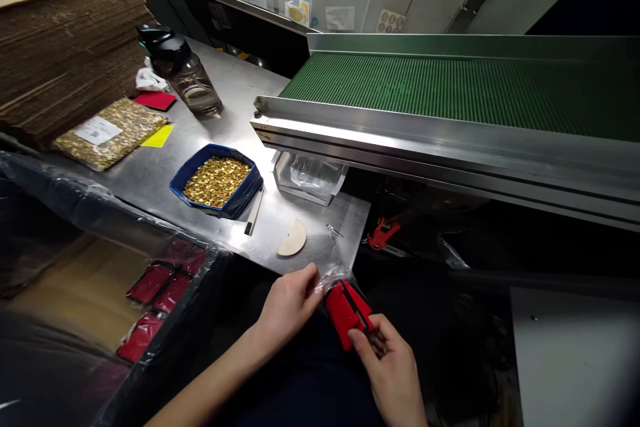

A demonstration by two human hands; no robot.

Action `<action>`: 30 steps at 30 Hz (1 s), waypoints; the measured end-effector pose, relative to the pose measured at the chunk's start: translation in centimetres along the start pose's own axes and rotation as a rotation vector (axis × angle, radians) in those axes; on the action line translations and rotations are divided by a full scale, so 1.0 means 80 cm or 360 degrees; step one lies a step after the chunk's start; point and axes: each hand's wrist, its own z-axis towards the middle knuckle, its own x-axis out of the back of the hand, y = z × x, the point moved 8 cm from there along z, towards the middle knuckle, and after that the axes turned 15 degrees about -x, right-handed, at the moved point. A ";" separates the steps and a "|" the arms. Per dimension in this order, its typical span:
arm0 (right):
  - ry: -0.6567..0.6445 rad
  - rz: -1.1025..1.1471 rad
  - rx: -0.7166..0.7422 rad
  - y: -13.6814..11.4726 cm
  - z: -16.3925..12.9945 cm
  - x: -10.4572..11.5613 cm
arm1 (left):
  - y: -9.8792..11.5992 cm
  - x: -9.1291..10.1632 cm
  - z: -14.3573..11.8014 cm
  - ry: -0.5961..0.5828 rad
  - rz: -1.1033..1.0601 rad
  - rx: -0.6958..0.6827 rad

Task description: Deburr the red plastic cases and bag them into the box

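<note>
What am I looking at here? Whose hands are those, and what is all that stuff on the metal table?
The single picture comes from a camera worn on a person's head, looking down at their own bare hands. The left hand pinches a clear plastic bag; the right hand holds a red flat item at the bag's mouth. On the steel table sit a blue tray of small gold pieces, a sealed packet of them, a water bottle and a pen. A green conveyor belt runs behind.

Single head-worn view, looking forward and steeply down, close over the left hand (290,303) and right hand (393,367). Desk (150,173) lies beyond-left of them; conveyor (450,90) beyond-right.
</note>
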 end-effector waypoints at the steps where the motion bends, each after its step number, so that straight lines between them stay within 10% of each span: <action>1: -0.0015 0.0130 -0.0045 0.004 0.006 0.000 | 0.004 -0.004 -0.001 -0.0022 0.0059 -0.0035; 9: -0.0160 0.0357 -0.0108 0.005 0.028 -0.019 | 0.000 -0.044 -0.010 -0.0153 0.0061 -0.0007; 25: -0.0205 -0.0220 -0.0077 -0.062 0.040 -0.019 | 0.008 -0.029 -0.009 0.0166 -0.0434 -0.0219; 30: 0.0178 -0.0565 0.0061 -0.062 0.052 0.010 | -0.022 -0.027 -0.015 0.0236 -0.0527 0.0145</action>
